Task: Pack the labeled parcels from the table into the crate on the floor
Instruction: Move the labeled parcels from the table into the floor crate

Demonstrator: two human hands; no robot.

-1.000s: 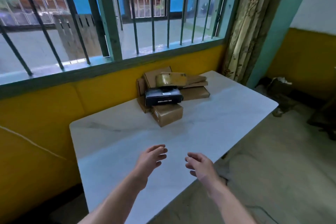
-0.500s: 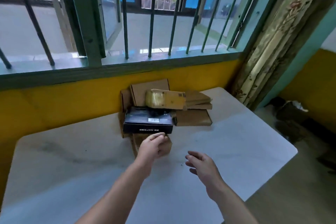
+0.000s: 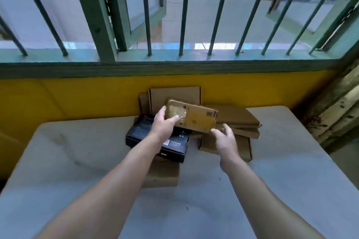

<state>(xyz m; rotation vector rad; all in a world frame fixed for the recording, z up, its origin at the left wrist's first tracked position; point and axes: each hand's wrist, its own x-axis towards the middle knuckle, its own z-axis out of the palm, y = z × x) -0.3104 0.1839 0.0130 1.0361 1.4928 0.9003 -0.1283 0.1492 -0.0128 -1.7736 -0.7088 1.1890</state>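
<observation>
Since the counter point(image 3: 291, 161) is pushed up against a yellow wall point(image 3: 77, 99) under a green-framed barred window point(image 3: 183, 15), the parcel pile is found right at its back edge, with a faded patterned curtain point(image 3: 340, 112) off to the right. The top is white and marble-look, smudged with grey. The taped parcel point(image 3: 196, 118), a tan oblong wrapped in shiny crinkled tape, is perched tilted on top of the pile. Its left end is held by the left hand point(image 3: 163, 122), grip pinched with the thumb on the near face. The right hand point(image 3: 225, 139) is held at the near right corner, grip loosely spread; contact can't be told. A glossy black box point(image 3: 141, 132), a plain brown carton point(image 3: 163, 174) and flat cardboard mailers point(image 3: 237, 116) are stacked underneath.
</observation>
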